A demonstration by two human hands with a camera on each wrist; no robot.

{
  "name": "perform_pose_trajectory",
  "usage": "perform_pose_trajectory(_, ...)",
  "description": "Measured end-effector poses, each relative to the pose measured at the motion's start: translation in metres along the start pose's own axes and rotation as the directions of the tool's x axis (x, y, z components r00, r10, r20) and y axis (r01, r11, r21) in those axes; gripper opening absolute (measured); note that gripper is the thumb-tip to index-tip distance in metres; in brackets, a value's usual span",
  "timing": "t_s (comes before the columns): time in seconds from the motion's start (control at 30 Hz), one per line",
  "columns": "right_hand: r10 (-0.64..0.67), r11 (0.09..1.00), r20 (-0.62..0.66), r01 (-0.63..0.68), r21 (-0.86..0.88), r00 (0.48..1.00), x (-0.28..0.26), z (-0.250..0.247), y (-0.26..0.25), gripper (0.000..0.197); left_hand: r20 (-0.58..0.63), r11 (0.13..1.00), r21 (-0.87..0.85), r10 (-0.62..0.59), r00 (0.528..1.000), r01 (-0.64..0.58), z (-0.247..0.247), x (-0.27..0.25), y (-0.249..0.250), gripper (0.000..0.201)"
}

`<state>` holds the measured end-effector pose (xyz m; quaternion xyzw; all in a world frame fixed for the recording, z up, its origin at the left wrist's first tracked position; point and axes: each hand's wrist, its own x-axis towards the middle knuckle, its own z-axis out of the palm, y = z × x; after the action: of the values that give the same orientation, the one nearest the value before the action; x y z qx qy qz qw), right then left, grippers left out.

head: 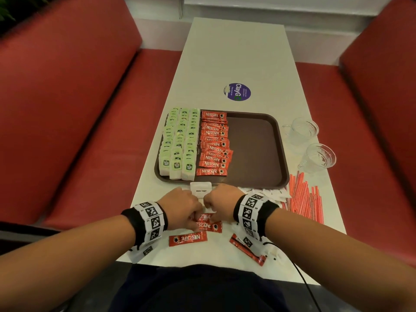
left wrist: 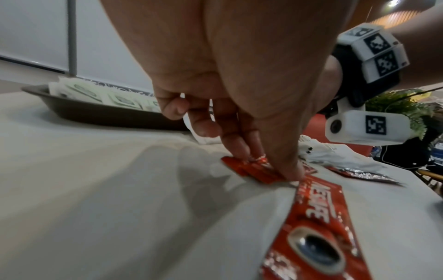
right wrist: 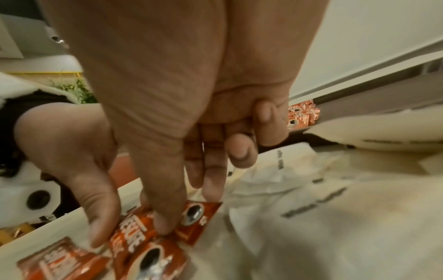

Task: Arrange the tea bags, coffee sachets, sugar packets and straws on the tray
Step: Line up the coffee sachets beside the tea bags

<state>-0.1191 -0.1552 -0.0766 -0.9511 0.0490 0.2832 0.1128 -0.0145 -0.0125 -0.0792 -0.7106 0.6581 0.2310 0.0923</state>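
White table (head: 236, 52) between red benches (head: 67, 97); both hands (head: 182, 206) (head: 221, 202) pinching red Nescafe sachets (head: 208, 226) at 6 o'clock of brown tray (head: 254, 154).

Long white table (head: 238, 52) w/ red padded benches, left (head: 74, 113) & right (head: 369, 122); white wall (head: 270, 6) at far end.

Even, soft indoor light from overhead; faint shadows under the hands (left wrist: 239, 85) fall on the desk (head: 236, 52). Wrist views blurred, edges bent.
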Motion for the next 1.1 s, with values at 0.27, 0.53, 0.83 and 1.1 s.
perform_pose_trajectory(0.27, -0.003, 1.0, 0.028, 0.003, 0.004, 1.0, 0.003, -0.007, -0.004, 0.019, -0.026, 0.997, 0.076, -0.004, 1.0, 0.006, -0.001, 0.001, 0.002, 0.03)
perform_pose_trajectory(0.53, 0.063, 0.986, -0.017, -0.059, 0.156, 0.998, -0.004, -0.03, 0.022, 0.016, -0.141, 0.999, 0.043, 0.009, 0.99, -0.003, -0.018, 0.008, -0.016, 0.018)
perform_pose_trajectory(0.83, 0.092, 0.914, -0.234, 0.011, 0.407, 0.968, -0.008, -0.038, 0.056, 0.024, -0.214, 0.984, -0.134, -0.143, 0.966, 0.116, -0.051, 0.025, -0.041, 0.017)
perform_pose_trajectory(1.1, 0.056, 0.902, -0.379, 0.116, 0.415, 0.924, -0.001, -0.03, 0.073, 0.013, -0.238, 0.95, -0.287, -0.194, 0.952, 0.122, -0.061, 0.046, -0.046, 0.011)
